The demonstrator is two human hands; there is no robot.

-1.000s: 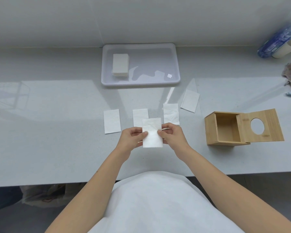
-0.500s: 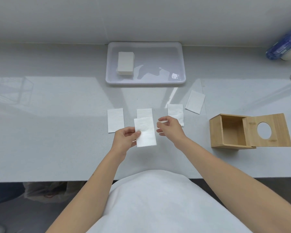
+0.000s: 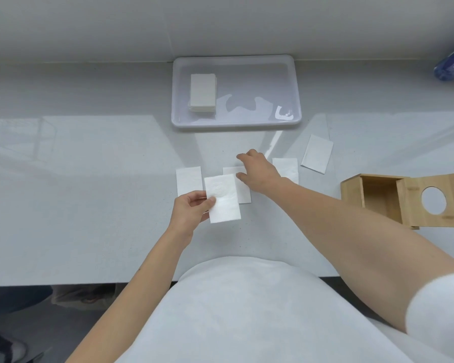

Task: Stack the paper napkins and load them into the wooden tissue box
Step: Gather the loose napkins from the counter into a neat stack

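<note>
**A:** What is held, and by which hand?

**B:** The held napkin point(image 3: 223, 200) is pinched at its left edge by the left hand point(image 3: 190, 209), with the thumb laid on top. Nothing is held by the right hand point(image 3: 258, 170); its fingers are loosely spread.

**A:** On which sheet is the coming move judged to turn?

**B:** On the middle napkin point(image 3: 244, 195). It is found directly beneath the right hand, which is the nearer one. Its left side is overlapped by the held napkin. Whether it is touched cannot be told.

**A:** And its long axis?

**B:** It is laid lengthwise away from the body, nearly parallel to the held napkin, so little turning is thought to be needed.

**A:** Where are the rest placed?

**B:** The right napkin point(image 3: 286, 167) is seen just right of the right hand, and the far napkin point(image 3: 317, 154) lies beyond that. The left napkin point(image 3: 188, 179) is seen just past the left hand's fingers. The wooden tissue box point(image 3: 351, 192) is set well to the right of both hands, with its lid swung open.
</note>
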